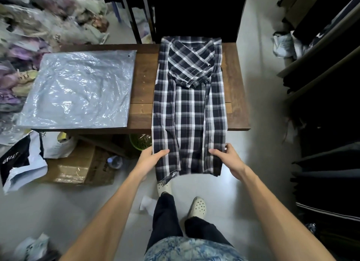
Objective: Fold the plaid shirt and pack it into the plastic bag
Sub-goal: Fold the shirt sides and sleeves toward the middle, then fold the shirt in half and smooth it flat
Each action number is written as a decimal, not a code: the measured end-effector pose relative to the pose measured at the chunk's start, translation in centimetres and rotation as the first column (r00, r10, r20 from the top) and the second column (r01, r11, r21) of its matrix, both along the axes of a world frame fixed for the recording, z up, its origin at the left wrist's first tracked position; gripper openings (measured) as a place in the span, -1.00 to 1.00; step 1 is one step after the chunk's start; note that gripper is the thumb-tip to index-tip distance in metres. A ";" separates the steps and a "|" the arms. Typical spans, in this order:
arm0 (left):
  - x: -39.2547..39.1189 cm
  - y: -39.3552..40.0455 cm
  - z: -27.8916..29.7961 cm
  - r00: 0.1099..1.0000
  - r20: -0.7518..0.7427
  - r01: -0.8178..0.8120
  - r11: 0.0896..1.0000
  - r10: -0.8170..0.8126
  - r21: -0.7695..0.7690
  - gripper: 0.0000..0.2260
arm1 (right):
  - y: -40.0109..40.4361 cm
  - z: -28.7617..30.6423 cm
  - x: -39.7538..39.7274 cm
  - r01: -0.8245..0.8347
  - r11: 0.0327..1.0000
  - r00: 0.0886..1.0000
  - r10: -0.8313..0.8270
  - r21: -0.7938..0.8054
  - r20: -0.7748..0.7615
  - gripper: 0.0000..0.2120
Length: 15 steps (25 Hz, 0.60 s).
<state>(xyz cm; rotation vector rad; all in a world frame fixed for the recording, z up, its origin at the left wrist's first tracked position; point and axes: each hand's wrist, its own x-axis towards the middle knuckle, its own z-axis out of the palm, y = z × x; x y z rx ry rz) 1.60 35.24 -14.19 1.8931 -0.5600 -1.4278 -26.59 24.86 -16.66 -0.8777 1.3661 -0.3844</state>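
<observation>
The dark plaid shirt [190,105] lies lengthwise on the right half of the wooden table [236,97], sides folded in, a sleeve folded across its upper part. Its lower end hangs past the table's near edge. My left hand [151,158] grips the shirt's lower left edge, thumb on top. My right hand [227,157] grips the lower right edge the same way. The clear plastic bag [79,89] lies flat on the table's left half, apart from the shirt.
A heap of bagged clothes [39,27] fills the far left. Under the table sit a cardboard box [81,163], a green basket [140,142] and a bottle [115,161]. Dark shelves [327,85] of folded garments line the right. My feet [196,207] stand on the pale floor.
</observation>
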 end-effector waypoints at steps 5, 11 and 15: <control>-1.2 2.6 1.5 0.994 -0.088 0.072 0.990 -0.061 0.122 -0.72 | 3.0 0.3 -1.6 -0.045 0.997 0.986 0.036 0.056 0.164 -0.63; -2.5 5.2 4.7 0.998 0.063 0.011 0.998 -0.007 -0.058 -0.43 | 5.7 2.7 -2.9 -0.028 0.977 1.000 0.030 -0.213 0.007 -0.21; -1.3 5.3 8.6 0.972 0.139 0.202 0.977 -0.191 -0.068 -0.68 | 5.3 6.9 -2.9 -0.033 0.962 0.999 0.031 -0.270 -0.012 -0.86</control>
